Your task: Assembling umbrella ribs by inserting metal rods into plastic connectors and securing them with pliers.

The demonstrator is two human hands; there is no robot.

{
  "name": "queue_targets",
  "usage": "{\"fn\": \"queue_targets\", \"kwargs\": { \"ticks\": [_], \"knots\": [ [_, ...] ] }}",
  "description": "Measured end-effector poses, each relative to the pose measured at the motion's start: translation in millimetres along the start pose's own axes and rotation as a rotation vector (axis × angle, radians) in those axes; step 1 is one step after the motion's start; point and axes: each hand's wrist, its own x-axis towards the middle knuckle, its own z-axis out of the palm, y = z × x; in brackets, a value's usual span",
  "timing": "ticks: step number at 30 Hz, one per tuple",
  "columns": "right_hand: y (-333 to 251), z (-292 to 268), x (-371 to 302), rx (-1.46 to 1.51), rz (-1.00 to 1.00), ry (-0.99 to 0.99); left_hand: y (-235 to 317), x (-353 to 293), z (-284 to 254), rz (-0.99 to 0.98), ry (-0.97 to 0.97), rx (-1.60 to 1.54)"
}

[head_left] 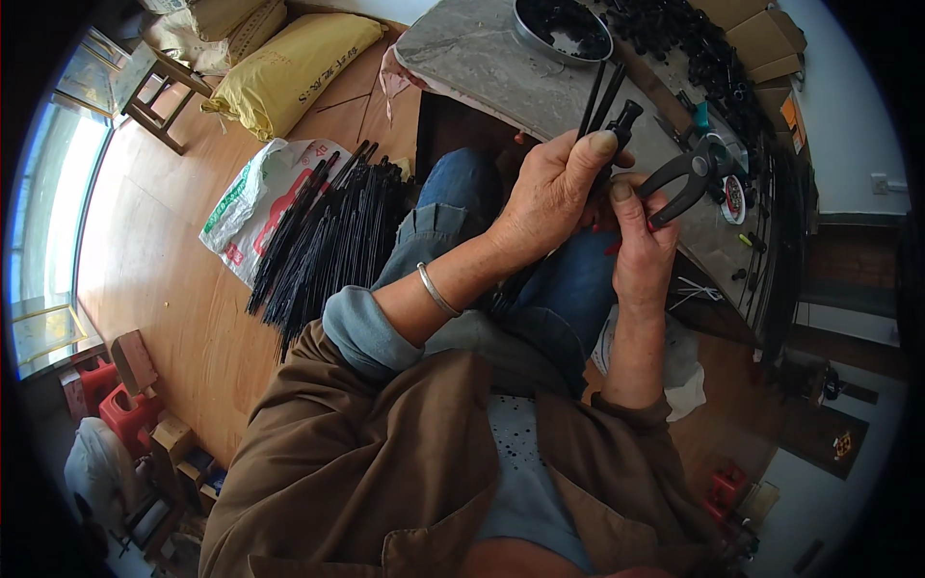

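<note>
Both my hands are close together above my knees, beside the table's near edge. My left hand (554,193) is closed around thin black rods (599,96), which stick up past the thumb. A ridged black fitting (626,118) pokes out of the same grip; whether it is joined to a rod is hidden. In my right hand (644,250) is a pair of black-headed pincers (680,183) with red on the handles, its head angled up and right. The fingers hide most of the handles. A large bundle of similar black rods (328,231) lies on the floor to my left.
The grey table (462,48) carries a metal bowl (526,31) of dark parts, a heap of small black parts (684,43) and a small dish (734,197). Cardboard boxes (766,48) stand behind. A yellow sack (299,72), a printed white bag (236,207) and a wooden stool (159,82) are at left.
</note>
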Motion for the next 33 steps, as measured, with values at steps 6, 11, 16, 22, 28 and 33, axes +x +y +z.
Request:
{"fn": "queue_targets", "kwargs": {
  "ticks": [6,11,16,22,28,33],
  "knots": [
    [1,-9,-2,-0.343,-0.16,0.051,2,-2,0,0.002,-0.012,0.062],
    [-2,-2,-1,-0.593,-0.422,0.098,7,-6,7,0.042,0.094,0.034],
    [2,-1,-7,-0.361,-0.136,0.2,3,-5,9,0.013,0.114,0.015],
    [-5,3,-8,-0.049,-0.033,0.129,2,-6,11,0.032,0.095,-0.005],
    [-5,-1,-9,-0.14,-0.071,0.108,0,-6,12,0.025,0.097,-0.036],
    [1,-3,-10,-0.187,-0.069,0.119,0,-5,10,0.036,0.088,0.025]
  ]
}}
